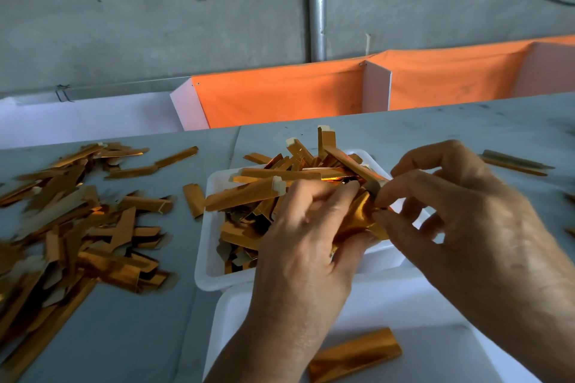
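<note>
From the head view, both hands are working on one shiny gold strip (357, 218). It is held up over the near right corner of a white tray (208, 270) in the middle of the bench (140, 336). The left hand (298, 236) has its fingers curled round the near end of the strip. The right hand (466, 227) pinches the far end with thumb and first finger.

The strip is bent and looks half folded. Its long side seems to run from the person toward the far edge of the bench, leaning a bit to the right.

I think the job has a long way to go. Only one folded gold piece (354, 354) lies in the near tray (236, 320), at the near edge. The white tray is full of loose strips. A big pile of strips (71, 221) covers the left side of the bench. I cannot tell if that pile is done or not.
</note>
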{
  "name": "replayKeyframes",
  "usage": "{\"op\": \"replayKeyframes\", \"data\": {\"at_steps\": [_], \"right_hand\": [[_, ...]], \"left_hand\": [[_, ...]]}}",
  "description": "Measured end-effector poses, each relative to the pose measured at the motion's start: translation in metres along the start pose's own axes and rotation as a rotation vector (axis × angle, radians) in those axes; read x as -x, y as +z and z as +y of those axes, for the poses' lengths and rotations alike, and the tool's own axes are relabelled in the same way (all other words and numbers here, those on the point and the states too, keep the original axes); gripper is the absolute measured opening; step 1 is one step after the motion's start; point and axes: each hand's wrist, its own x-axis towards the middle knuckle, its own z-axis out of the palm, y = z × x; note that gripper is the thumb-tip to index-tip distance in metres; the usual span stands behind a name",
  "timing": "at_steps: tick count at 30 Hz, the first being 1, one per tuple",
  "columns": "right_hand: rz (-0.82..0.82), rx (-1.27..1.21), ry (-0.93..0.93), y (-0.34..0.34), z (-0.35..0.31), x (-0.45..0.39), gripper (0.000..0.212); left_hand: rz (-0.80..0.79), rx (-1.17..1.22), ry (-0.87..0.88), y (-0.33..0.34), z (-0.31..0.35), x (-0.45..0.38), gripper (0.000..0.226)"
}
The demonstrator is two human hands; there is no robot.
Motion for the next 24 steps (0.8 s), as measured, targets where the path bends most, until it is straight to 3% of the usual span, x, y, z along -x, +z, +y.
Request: {"op": "replayKeyframes", "data": {"at_steps": [6,12,14,17,24], "right_hand": [[0.001,0.000,0.065,0.004,-0.002,0.000,0.012],[-0.024,-0.198,0.252,0.007,0.004,0.002,0.007],[-0.019,-0.411,0.333,0.010,0.006,0.002,0.003],[-0.035,-0.780,0.418,0.017,0.009,0.003,0.020],[-0.049,-0.797,0.262,0.023,0.008,0.000,0.014]], "left_hand": [[0.007,0.010,-0.007,-0.001,0.001,0.000,0.049],[0.000,0.038,0.037,0.001,0.001,0.001,0.049],[-0.002,0.066,0.041,0.001,0.000,0.000,0.049],[-0.014,0.173,0.017,0.000,-0.001,-0.001,0.046],[-0.022,0.462,-0.101,-0.002,-0.008,0.001,0.030]]}}
